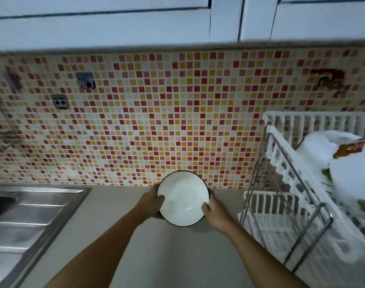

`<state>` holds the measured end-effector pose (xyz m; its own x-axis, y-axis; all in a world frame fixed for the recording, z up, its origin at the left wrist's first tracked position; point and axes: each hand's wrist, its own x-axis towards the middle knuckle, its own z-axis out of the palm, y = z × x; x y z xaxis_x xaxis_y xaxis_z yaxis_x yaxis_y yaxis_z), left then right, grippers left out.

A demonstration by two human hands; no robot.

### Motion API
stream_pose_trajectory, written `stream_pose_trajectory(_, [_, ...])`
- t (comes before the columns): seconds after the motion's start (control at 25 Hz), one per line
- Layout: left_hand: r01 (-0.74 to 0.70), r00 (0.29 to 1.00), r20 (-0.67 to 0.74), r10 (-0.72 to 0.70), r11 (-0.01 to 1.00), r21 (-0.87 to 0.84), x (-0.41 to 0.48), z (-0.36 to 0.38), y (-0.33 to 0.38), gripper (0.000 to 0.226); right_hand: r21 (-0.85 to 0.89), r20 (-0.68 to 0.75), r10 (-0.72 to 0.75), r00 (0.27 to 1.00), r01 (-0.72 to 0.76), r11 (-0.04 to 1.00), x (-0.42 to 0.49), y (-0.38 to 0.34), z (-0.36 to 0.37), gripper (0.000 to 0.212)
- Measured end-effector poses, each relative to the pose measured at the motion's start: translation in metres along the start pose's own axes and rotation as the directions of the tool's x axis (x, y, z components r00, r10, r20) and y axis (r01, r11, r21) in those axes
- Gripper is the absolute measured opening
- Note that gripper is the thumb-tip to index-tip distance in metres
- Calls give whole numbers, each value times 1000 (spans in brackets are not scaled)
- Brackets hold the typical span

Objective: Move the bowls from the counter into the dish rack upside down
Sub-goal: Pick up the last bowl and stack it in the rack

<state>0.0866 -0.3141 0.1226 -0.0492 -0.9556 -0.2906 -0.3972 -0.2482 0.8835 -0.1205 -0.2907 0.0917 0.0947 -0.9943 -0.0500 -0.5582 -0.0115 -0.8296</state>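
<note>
Both hands, left hand (151,201) and right hand (213,214), have fingers closed on opposite rims of the white dark-rimmed ceramic bowl (183,198), mouth up, probably for flipping toward the white two-tier dish rack (281,161).

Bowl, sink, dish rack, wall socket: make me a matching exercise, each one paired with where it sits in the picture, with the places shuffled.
Things:
1. bowl
2. sink
3. dish rack
4. wall socket

Places:
A. on the tiled wall, upper left
B. right edge of the counter
C. held between the left hand and the right hand
D. left side, set into the counter

Pairs: 1-C, 2-D, 3-B, 4-A
</note>
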Motion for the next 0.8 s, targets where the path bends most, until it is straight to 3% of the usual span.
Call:
stream_pose_trajectory(0.08, [-119, 992, 27, 120, 992, -50, -24, -19, 23, 57, -45, -68, -114, 991, 111, 993, -9, -41, -18, 53])
stream_pose_trajectory(0.2, [-336, 941, -45, 335, 941, -32, -59, -47, 65, 59, -37, -163, -223, 961, 220, 975, -21, -103, -48, 56])
stream_pose_trajectory(0.32, [-582, 810, -119, 574, 812, -44, -108, -59, 103, 65, -84, -236, -410, 881, 401, 912, -55, -158, -83, 53])
stream_pose_trajectory(0.4, [-696, 718, -121, 686, 712, -93, -131, -55, 119, 55, -161, -247, -522, 816, 497, 853, -77, -175, -105, 61])
stream_pose_trajectory(0.48, [-750, 661, -101, 743, 656, -82, -154, -43, 134, 51, -227, -264, -590, 763, 546, 807, -97, -177, -127, 74])
stream_pose_trajectory(0.56, [-817, 577, -31, 816, 575, -49, -163, -27, 145, 76, -305, -304, -644, 702, 569, 764, -116, -172, -154, 79])
stream_pose_trajectory(0.68, [-884, 464, 82, 882, 467, -28, -177, 9, 173, 84, -396, -331, -730, 598, 614, 683, -141, -163, -208, 77])
stream_pose_trajectory(0.8, [-898, 423, 166, 891, 437, -55, -193, 53, 214, 80, -547, -334, -817, 470, 609, 574, -170, -148, -269, 68])
